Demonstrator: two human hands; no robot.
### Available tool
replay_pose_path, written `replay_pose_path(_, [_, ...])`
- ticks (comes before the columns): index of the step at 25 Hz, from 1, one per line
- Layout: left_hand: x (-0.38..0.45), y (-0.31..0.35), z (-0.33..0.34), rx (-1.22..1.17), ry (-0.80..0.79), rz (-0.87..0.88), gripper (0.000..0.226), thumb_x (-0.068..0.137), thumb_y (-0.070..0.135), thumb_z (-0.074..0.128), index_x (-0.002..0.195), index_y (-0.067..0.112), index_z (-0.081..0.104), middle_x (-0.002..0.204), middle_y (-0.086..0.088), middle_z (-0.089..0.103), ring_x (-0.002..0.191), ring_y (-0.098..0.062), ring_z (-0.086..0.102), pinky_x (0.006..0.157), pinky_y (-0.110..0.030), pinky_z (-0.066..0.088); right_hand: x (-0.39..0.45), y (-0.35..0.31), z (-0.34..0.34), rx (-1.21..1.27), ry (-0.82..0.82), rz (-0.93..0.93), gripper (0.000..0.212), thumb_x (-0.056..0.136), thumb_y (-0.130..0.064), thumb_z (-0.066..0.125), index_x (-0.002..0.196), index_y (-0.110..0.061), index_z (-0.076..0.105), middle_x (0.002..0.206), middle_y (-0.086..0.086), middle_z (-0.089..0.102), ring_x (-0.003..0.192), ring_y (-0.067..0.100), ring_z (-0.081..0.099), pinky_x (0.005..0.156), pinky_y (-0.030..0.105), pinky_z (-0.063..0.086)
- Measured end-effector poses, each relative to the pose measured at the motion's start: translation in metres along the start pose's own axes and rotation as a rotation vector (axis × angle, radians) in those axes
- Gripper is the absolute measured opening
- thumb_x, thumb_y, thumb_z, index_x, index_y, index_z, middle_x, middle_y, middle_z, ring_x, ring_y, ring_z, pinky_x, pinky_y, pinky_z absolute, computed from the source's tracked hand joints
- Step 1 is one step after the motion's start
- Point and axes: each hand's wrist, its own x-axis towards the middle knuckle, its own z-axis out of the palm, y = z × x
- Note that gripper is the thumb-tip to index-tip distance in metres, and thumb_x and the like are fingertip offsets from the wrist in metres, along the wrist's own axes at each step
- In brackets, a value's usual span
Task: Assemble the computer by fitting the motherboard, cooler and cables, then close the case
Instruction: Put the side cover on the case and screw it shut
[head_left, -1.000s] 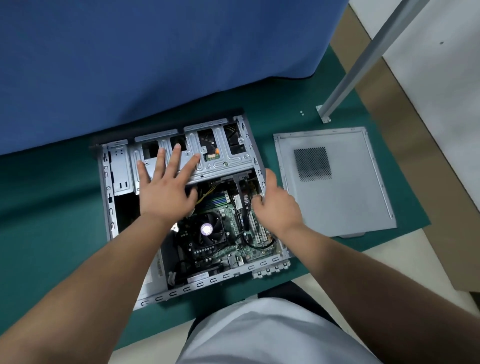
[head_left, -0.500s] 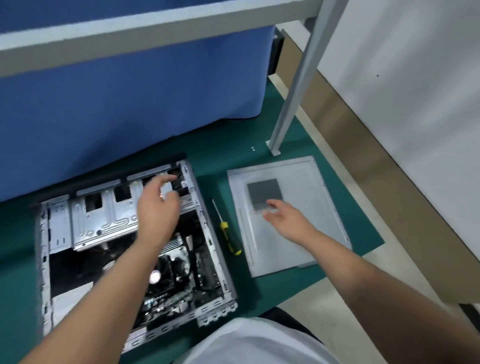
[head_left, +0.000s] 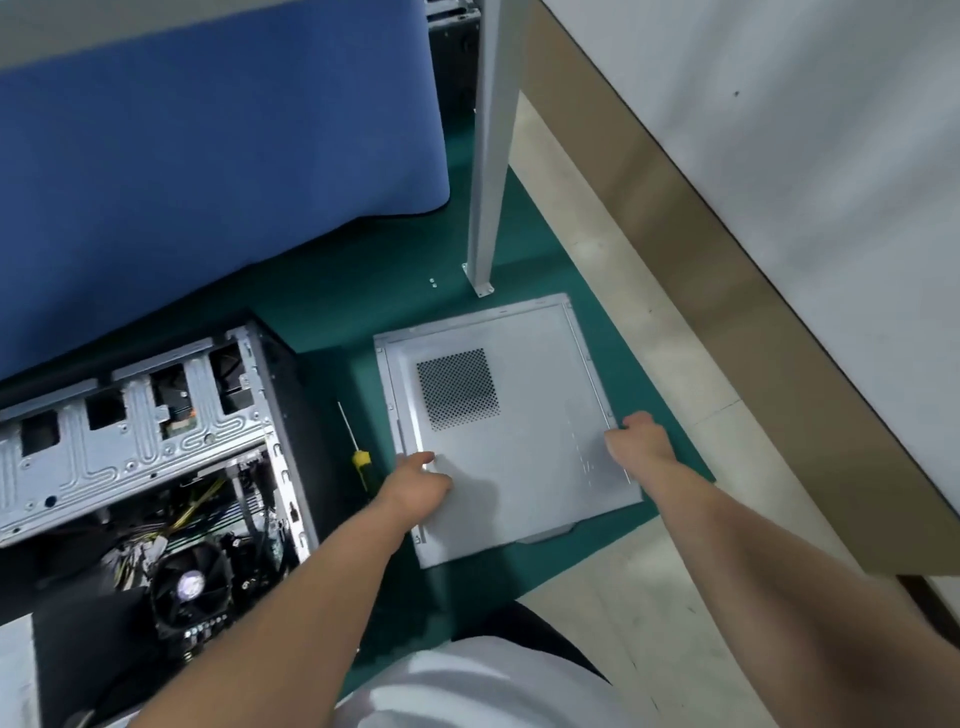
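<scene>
Grey side panel (head_left: 519, 457) lay flat right of open case (head_left: 156, 467); left hand (head_left: 415, 488) gripped panel's left edge, right hand (head_left: 636, 439) gripped its right edge; screwdriver (head_left: 358, 457) lay between.

One case (head_left: 156, 467), one panel (head_left: 519, 467), one screwdriver (head_left: 360, 460)

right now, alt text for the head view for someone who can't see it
Both hands take the grey side panel lying on the green mat: left hand at its left edge, right hand at its right edge. The open computer case lies left, a screwdriver between them.
</scene>
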Motion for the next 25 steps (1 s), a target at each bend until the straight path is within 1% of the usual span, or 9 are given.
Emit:
replay_pose_path(4, [0.005, -0.001, 0.006, -0.011, -0.028, -0.033, 0.063, 0.097, 0.016, 0.059, 0.156, 0.028, 0.04, 0.171, 0.004, -0.005, 0.144, -0.029, 0.039, 0.107, -0.038, 0.047, 0.011, -0.013, 0.003, 0.073, 0.002, 0.178, 0.063, 0.088, -0.03, 0.062, 0.143, -0.006, 0.043, 0.139, 0.018, 0.05, 0.113, 0.039, 0.057, 0.097, 0.048, 0.054])
replay_pose_path(9, [-0.002, -0.01, 0.001, -0.128, -0.091, -0.047, 0.061, 0.098, 0.02, 0.061, 0.154, 0.033, 0.043, 0.171, 0.011, -0.014, 0.157, -0.026, 0.014, 0.123, -0.05, 0.029, 0.017, -0.011, -0.013, 0.434, -0.17, 0.158, 0.075, 0.082, -0.033, 0.081, 0.143, -0.002, 0.049, 0.14, 0.016, 0.055, 0.122, 0.038, 0.056, 0.106, 0.05, 0.049])
replay_pose_path(12, [-0.014, 0.001, -0.002, -0.162, -0.098, -0.046, 0.055, 0.099, 0.028, 0.063, 0.151, 0.032, 0.048, 0.172, 0.004, -0.005, 0.156, -0.028, 0.02, 0.124, -0.051, 0.027, 0.002, -0.006, -0.034, 0.515, -0.235, -0.015, 0.071, 0.086, -0.025, 0.082, 0.145, -0.003, 0.049, 0.14, 0.011, 0.059, 0.127, 0.034, 0.058, 0.11, 0.048, 0.046])
replay_pose_path(15, [-0.035, 0.028, -0.002, -0.124, -0.099, 0.024, 0.052, 0.102, 0.035, 0.06, 0.152, 0.031, 0.048, 0.172, 0.002, 0.007, 0.152, -0.025, 0.03, 0.12, -0.044, 0.035, -0.035, -0.006, -0.057, 0.683, -0.361, -0.124, 0.041, 0.089, -0.019, 0.078, 0.128, -0.011, 0.066, 0.112, 0.006, 0.077, 0.101, 0.026, 0.075, 0.078, 0.035, 0.062])
replay_pose_path(17, [-0.053, 0.044, -0.002, -0.277, -0.177, 0.099, 0.053, 0.101, 0.033, 0.062, 0.152, 0.035, 0.048, 0.171, 0.007, 0.017, 0.144, -0.016, 0.038, 0.107, -0.037, 0.044, -0.065, -0.013, -0.065, 0.782, -0.446, -0.193, 0.032, 0.086, -0.028, 0.08, 0.114, -0.015, 0.076, 0.116, 0.012, 0.075, 0.101, 0.027, 0.075, 0.073, 0.034, 0.061])
replay_pose_path(19, [-0.075, 0.056, -0.008, -0.393, -0.266, 0.164, 0.056, 0.101, 0.035, 0.064, 0.152, 0.042, 0.044, 0.166, 0.009, 0.031, 0.136, -0.014, 0.044, 0.105, -0.041, 0.047, -0.1, -0.025, -0.065, 0.863, -0.503, -0.247, 0.047, 0.075, -0.048, 0.086, 0.112, -0.02, 0.079, 0.121, 0.015, 0.073, 0.107, 0.03, 0.073, 0.08, 0.038, 0.061])
replay_pose_path(21, [-0.098, 0.061, -0.022, -0.431, -0.304, 0.24, 0.06, 0.1, 0.042, 0.064, 0.154, 0.049, 0.038, 0.165, 0.01, 0.031, 0.146, -0.023, 0.038, 0.109, -0.053, 0.046, -0.137, -0.04, -0.056, 0.914, -0.548, -0.299, 0.06, 0.07, -0.065, 0.084, 0.112, -0.022, 0.079, 0.117, 0.01, 0.074, 0.106, 0.029, 0.073, 0.082, 0.039, 0.06])
replay_pose_path(23, [-0.116, 0.062, -0.044, -0.498, -0.319, 0.297, 0.065, 0.097, 0.049, 0.066, 0.154, 0.052, 0.035, 0.165, 0.011, 0.029, 0.148, -0.03, 0.035, 0.104, -0.057, 0.05, -0.176, -0.058, -0.035, 0.924, -0.618, -0.374, 0.06, 0.076, -0.065, 0.079, 0.119, -0.022, 0.076, 0.12, 0.013, 0.073, 0.105, 0.031, 0.072, 0.084, 0.041, 0.059])
replay_pose_path(25, [-0.134, 0.059, -0.068, -0.584, -0.323, 0.331, 0.07, 0.093, 0.055, 0.069, 0.154, 0.052, 0.034, 0.155, 0.012, 0.04, 0.137, -0.031, 0.045, 0.094, -0.059, 0.056, -0.216, -0.079, -0.005, 0.868, -0.638, -0.454, 0.059, 0.079, -0.06, 0.078, 0.128, -0.028, 0.07, 0.128, 0.014, 0.069, 0.107, 0.031, 0.072, 0.085, 0.042, 0.058])
